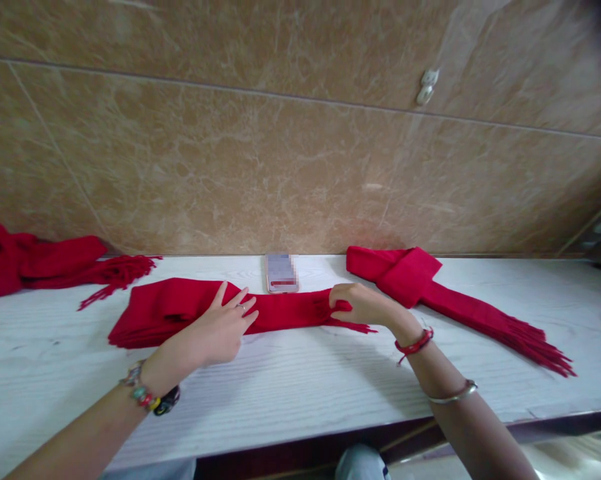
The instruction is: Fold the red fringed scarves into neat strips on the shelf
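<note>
A red scarf [287, 312] lies lengthwise on the pale wood-grain table [300, 387], its left part folded in layers and its narrow right part running to a fringe. My left hand [217, 330] rests flat on it near the folded part, fingers spread. At the fringed end, the curled fingers of my right hand [363, 308] pinch the cloth, with some strands poking out below. Part of the fringe is hidden under that hand.
Another red scarf [407, 277], crossed over itself, lies at the right with its fringe toward the front edge. A bunched red scarf [55, 261] is at the far left. Against the brown tiled wall [230, 167], a phone [281, 273] lies behind the middle scarf.
</note>
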Available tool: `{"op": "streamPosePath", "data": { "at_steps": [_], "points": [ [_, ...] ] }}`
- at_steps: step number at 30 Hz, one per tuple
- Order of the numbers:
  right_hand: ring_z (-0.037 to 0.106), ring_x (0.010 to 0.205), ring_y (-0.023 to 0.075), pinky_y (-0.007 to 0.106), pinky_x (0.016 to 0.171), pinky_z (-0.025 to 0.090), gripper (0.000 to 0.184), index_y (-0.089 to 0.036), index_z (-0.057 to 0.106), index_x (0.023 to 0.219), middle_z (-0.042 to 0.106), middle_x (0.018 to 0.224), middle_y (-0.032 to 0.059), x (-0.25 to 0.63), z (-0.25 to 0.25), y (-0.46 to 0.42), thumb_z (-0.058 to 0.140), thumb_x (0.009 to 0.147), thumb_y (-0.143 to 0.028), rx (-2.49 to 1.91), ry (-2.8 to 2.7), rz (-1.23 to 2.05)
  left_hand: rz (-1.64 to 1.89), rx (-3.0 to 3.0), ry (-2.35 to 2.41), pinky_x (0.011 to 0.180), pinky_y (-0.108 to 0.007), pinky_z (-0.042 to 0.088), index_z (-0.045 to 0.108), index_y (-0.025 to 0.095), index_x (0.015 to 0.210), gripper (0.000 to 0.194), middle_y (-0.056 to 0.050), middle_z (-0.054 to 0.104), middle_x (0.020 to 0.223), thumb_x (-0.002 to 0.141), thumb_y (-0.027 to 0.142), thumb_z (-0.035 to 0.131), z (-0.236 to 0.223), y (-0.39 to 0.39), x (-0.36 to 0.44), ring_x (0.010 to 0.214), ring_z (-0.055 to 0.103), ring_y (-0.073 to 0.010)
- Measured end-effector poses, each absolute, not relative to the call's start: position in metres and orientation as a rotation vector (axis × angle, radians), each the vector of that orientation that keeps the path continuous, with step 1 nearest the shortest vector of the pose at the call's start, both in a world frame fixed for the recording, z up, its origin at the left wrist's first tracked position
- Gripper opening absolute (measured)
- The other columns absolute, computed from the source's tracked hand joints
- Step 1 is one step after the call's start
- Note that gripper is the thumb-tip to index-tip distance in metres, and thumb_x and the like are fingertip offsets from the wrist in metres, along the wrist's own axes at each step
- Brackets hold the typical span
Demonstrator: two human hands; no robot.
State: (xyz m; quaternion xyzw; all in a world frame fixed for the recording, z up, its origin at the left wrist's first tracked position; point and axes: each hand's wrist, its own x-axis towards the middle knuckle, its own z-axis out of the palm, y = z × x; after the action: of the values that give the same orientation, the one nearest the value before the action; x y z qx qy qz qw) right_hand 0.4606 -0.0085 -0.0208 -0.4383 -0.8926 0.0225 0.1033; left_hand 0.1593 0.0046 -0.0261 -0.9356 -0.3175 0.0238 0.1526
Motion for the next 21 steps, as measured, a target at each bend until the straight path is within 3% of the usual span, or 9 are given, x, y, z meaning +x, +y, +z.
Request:
{"op": "streamPosePath", "data": {
  "at_steps": [6, 13, 17, 21],
  "points": [
    [0.054, 0.078, 0.0149, 0.026, 0.074, 0.042, 0.013, -0.015, 0.061, 0.081, 0.062, 0.081, 0.0057, 0.454, -0.027, -0.003, 0.049, 0.077, -0.017, -1.150, -2.641, 0.083, -0.063, -2.773, -0.742, 0.100, -0.041, 0.026, 0.045, 0.013, 0.125, 0.039, -0.011, 0.042, 0.133, 0.092, 0.026, 0.028, -0.030, 0.003, 0.224, 0.125, 0.034, -0.0231],
    [0.059, 0.076, 0.0180, 0.025, 0.064, 0.041, 0.021, -0.016, 0.065, 0.084, 0.067, 0.086, 0.0080, 0.457, -0.032, -0.004, 0.049, 0.071, -0.016, -1.598, -2.821, 0.062, -0.064, -2.911, -0.797, 0.102, -0.037, 0.022, 0.029, 0.016, 0.135, 0.046, -0.006, 0.027, 0.142, 0.091, 0.029, 0.028, -0.068, 0.020, 0.233, 0.131, 0.021, -0.0203],
    [0.060, 0.068, 0.0177, 0.024, 0.058, 0.041, 0.018, -0.016, 0.068, 0.077, 0.069, 0.079, 0.0075, 0.487, -0.026, -0.006, 0.051, 0.072, -0.019, -1.929, -2.748, 0.161, -0.072, -2.927, -0.794, 0.104, -0.035, 0.018, 0.027, 0.017, 0.136, 0.047, -0.005, 0.025, 0.143, 0.091, 0.029, 0.027, -0.070, 0.021, 0.229, 0.132, 0.019, -0.0185],
    [0.061, 0.070, 0.0178, 0.025, 0.062, 0.043, 0.016, -0.016, 0.067, 0.074, 0.068, 0.077, 0.0079, 0.502, -0.021, -0.007, 0.053, 0.075, -0.022, -2.057, -2.549, 0.090, -0.148, -2.913, -0.765, 0.104, -0.035, 0.017, 0.029, 0.018, 0.135, 0.045, -0.005, 0.028, 0.142, 0.091, 0.030, 0.027, -0.073, 0.022, 0.230, 0.131, 0.021, -0.0178]
  ]
}}
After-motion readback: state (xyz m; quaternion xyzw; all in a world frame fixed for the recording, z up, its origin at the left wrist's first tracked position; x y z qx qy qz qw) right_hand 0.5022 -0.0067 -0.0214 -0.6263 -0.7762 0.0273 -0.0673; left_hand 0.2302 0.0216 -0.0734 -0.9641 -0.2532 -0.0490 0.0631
